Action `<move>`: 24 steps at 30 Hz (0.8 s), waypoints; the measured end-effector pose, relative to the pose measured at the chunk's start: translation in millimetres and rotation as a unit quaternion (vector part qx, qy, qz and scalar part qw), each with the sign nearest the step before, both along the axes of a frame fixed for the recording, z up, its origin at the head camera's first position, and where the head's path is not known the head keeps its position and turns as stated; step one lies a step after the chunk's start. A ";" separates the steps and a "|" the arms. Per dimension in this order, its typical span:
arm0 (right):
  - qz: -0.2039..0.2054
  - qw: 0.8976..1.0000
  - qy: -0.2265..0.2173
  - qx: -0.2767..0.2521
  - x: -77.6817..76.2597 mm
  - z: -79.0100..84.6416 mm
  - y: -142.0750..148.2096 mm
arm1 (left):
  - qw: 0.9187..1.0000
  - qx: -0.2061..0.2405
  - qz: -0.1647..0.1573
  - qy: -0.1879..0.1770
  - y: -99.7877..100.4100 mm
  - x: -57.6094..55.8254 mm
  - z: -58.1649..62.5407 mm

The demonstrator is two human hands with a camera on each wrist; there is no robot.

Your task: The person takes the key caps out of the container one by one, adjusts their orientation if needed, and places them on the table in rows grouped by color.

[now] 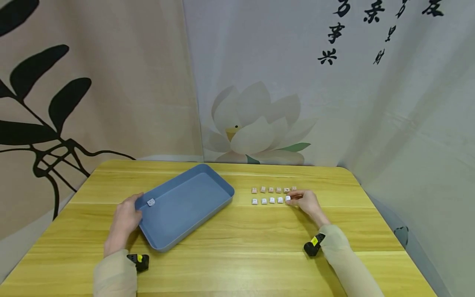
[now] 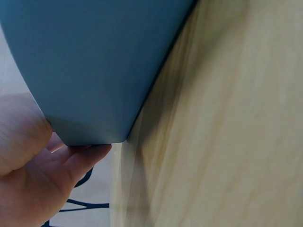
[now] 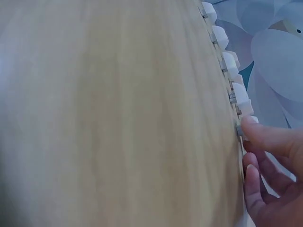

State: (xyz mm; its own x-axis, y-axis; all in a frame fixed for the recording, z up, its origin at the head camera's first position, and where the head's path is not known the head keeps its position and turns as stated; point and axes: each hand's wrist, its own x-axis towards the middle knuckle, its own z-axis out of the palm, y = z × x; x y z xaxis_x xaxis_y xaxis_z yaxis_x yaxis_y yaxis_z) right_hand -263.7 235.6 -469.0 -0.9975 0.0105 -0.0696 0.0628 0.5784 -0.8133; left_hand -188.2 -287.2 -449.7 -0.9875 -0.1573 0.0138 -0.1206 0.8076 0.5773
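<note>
My left hand [image 1: 125, 218] grips the near-left end of a blue rectangular tray [image 1: 185, 206], its fingers against the outer wall [image 2: 90, 94] in the left wrist view. One small white keycap [image 1: 151, 202] lies inside the tray near that hand. At the right, two rows of small keycaps stand on the table, the front row [image 1: 272, 200] white and the back row [image 1: 271, 190] pinkish with dark marks. My right hand [image 1: 306, 203] pinches the white keycap [image 1: 288, 198] at the front row's right end. In the right wrist view, thumb and fingertips [image 3: 251, 122] meet at it, partly covering it.
Both rows stand on a yellow wood-grain table [image 1: 230, 268], to the right of the tray. Behind the table hangs a printed curtain [image 1: 259, 62] with a lotus and black characters. Each wrist wears a black camera [image 1: 314, 245].
</note>
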 end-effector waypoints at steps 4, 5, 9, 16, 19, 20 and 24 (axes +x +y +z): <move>0.002 1.000 0.002 0.012 -0.1 -0.2 0.7 | 1.000 0.000 0.000 0.001 0.7 0.0 -0.1; 0.003 1.000 0.003 0.013 -0.1 -0.4 1.0 | 1.000 -0.001 0.001 0.002 0.8 0.1 -0.1; 0.009 1.000 0.007 0.012 0.3 -1.4 2.0 | 1.000 0.000 0.000 0.002 0.7 0.2 -0.7; 0.019 1.000 -0.003 -0.001 1.2 2.6 5.2 | 1.000 0.006 0.001 -0.007 -0.3 -1.2 -2.2; 0.020 1.000 0.017 0.003 1.8 10.5 6.0 | 1.000 0.008 0.002 -0.009 -0.1 -1.4 -2.3; 0.018 0.999 0.029 0.006 2.1 13.4 5.5 | 1.000 0.008 0.003 -0.009 -0.1 -1.4 -2.4; -0.011 0.997 0.077 -0.003 3.5 26.1 -6.9 | 1.000 0.008 0.003 -0.009 0.2 -1.4 -2.2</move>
State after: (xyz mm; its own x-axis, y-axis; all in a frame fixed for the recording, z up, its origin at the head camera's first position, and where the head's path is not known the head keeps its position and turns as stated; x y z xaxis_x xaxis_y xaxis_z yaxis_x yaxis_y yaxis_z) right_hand -260.3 228.8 -442.9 -0.9959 0.0328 0.0840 -0.0500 0.5738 -0.8175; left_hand -189.6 -286.9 -452.0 -0.9865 -0.1636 -0.0068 -0.1363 0.7978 0.5873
